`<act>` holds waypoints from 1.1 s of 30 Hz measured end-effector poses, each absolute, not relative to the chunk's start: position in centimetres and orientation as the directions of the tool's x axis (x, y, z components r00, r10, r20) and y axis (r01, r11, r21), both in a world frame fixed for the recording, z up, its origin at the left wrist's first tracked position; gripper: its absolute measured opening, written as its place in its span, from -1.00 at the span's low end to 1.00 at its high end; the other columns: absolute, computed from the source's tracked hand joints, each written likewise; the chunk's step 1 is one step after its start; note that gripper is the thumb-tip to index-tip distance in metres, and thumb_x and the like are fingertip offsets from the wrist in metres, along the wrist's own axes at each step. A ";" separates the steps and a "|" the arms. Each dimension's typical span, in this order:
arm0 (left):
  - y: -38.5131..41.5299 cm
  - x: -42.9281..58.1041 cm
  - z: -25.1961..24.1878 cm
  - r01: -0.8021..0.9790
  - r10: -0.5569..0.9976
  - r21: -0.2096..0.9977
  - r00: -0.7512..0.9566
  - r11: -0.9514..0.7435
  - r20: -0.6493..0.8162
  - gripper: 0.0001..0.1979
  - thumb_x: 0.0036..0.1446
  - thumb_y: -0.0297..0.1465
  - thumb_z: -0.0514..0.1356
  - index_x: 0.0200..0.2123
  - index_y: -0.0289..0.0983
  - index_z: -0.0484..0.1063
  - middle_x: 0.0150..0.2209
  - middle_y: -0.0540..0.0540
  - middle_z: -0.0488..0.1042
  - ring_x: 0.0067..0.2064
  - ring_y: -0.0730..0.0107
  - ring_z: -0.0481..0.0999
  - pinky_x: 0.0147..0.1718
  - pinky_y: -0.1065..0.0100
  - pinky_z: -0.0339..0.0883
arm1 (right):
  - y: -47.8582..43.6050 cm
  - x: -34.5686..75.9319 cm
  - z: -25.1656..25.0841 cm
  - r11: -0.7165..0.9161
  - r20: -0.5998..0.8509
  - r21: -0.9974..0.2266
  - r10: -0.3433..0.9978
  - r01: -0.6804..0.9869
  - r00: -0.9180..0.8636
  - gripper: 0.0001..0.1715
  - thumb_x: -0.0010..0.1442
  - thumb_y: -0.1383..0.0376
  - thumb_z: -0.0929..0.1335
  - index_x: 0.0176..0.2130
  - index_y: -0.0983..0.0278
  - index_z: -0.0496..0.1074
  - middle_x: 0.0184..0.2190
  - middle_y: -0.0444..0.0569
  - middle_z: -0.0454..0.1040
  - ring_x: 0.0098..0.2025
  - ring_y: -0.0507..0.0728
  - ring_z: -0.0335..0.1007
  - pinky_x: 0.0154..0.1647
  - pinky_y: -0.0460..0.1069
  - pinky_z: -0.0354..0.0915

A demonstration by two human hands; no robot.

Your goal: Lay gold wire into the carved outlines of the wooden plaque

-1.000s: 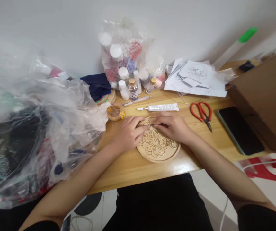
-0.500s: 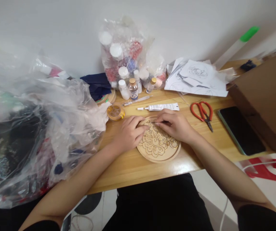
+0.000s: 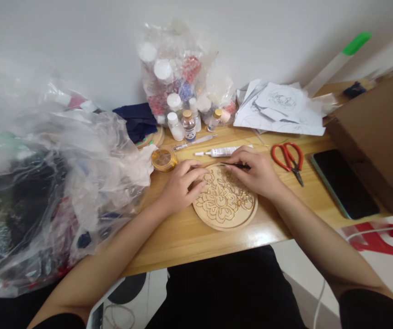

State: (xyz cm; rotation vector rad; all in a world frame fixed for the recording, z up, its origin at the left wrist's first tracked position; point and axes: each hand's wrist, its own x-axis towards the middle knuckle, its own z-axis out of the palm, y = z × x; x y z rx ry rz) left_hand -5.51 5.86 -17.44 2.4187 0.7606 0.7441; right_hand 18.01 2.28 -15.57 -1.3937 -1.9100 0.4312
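A round wooden plaque (image 3: 221, 201) lies on the table, with a raised flower pattern of gold wire on its face. My left hand (image 3: 184, 185) rests on its upper left rim, fingers stretched across the edge and thumb apart from them. At the upper right of the plaque, my right hand (image 3: 256, 171) is closed on dark tweezers (image 3: 242, 166), whose tip points left over the far edge. Just behind the plaque lies a white glue tube (image 3: 218, 151). A spool of gold wire (image 3: 164, 159) sits beyond my left hand.
Red-handled pliers (image 3: 288, 157) and a phone (image 3: 343, 183) lie to the right, beside a cardboard box (image 3: 378, 141). Small bottles (image 3: 189, 125), a white pen-like tool (image 3: 196, 142) and paper drawings (image 3: 280, 107) are at the back. Plastic bags (image 3: 89, 155) crowd the left.
My right hand has moved slightly up and right, bringing the tweezers to the plaque's far edge; more of their dark body shows. My left hand has shifted slightly left and stays at the rim.
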 end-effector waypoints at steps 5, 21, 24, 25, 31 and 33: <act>5.7 -5.4 -17.4 0.375 0.565 0.461 0.726 -0.804 0.394 -0.74 0.26 -0.38 0.11 -0.03 -0.29 0.47 -0.02 -0.23 0.36 0.02 0.15 0.37 -0.01 0.05 0.35 | 2.3 18.0 -15.5 0.368 0.383 -0.639 0.914 0.676 -0.135 -0.92 0.15 0.31 0.38 -0.38 0.29 0.46 -0.39 -0.02 0.48 -0.33 0.10 0.43 -0.31 0.00 0.32; 5.4 -5.2 -17.4 0.385 0.486 0.306 0.771 -0.871 0.412 -0.78 0.26 -0.40 0.11 -0.09 -0.25 0.51 -0.04 -0.23 0.39 -0.04 0.16 0.37 -0.09 0.09 0.35 | 2.3 18.0 -15.4 0.348 0.391 -0.634 0.915 0.690 -0.102 -0.94 0.15 0.31 0.39 -0.38 0.26 0.46 -0.39 -0.03 0.49 -0.33 0.11 0.42 -0.30 0.03 0.32; 5.4 -5.2 -17.4 0.381 0.483 0.306 0.772 -0.872 0.414 -0.77 0.26 -0.40 0.11 -0.09 -0.27 0.51 -0.04 -0.25 0.39 -0.04 0.15 0.37 -0.09 0.08 0.35 | 2.3 18.0 -15.5 0.363 0.407 -0.624 0.907 0.692 -0.108 -0.94 0.15 0.32 0.40 -0.38 0.26 0.46 -0.40 -0.03 0.49 -0.33 0.11 0.42 -0.30 0.02 0.32; 5.4 -5.2 -17.3 0.382 0.484 0.309 0.770 -0.871 0.414 -0.77 0.26 -0.40 0.12 -0.09 -0.27 0.51 -0.04 -0.25 0.39 -0.04 0.15 0.37 -0.09 0.08 0.34 | 2.3 18.0 -15.5 0.364 0.408 -0.622 0.906 0.693 -0.109 -0.94 0.15 0.32 0.40 -0.38 0.26 0.46 -0.40 -0.03 0.49 -0.33 0.11 0.42 -0.30 0.02 0.32; 5.3 -5.3 -17.3 0.382 0.504 0.353 0.775 -0.854 0.381 -0.76 0.26 -0.39 0.10 -0.07 -0.27 0.48 -0.01 -0.25 0.36 -0.01 0.12 0.37 -0.05 0.04 0.33 | 2.3 18.1 -15.6 0.343 0.382 -0.636 0.918 0.691 -0.104 -0.94 0.15 0.31 0.40 -0.37 0.26 0.46 -0.40 -0.03 0.49 -0.33 0.11 0.42 -0.30 0.02 0.32; 5.3 -5.3 -17.2 0.391 0.523 0.375 0.769 -0.840 0.369 -0.74 0.25 -0.39 0.10 -0.04 -0.29 0.45 0.00 -0.26 0.36 0.01 0.10 0.37 -0.04 0.02 0.32 | 2.3 18.1 -15.5 0.339 0.379 -0.636 0.920 0.694 -0.102 -0.93 0.15 0.30 0.39 -0.38 0.26 0.46 -0.40 -0.04 0.49 -0.33 0.12 0.42 -0.29 0.03 0.33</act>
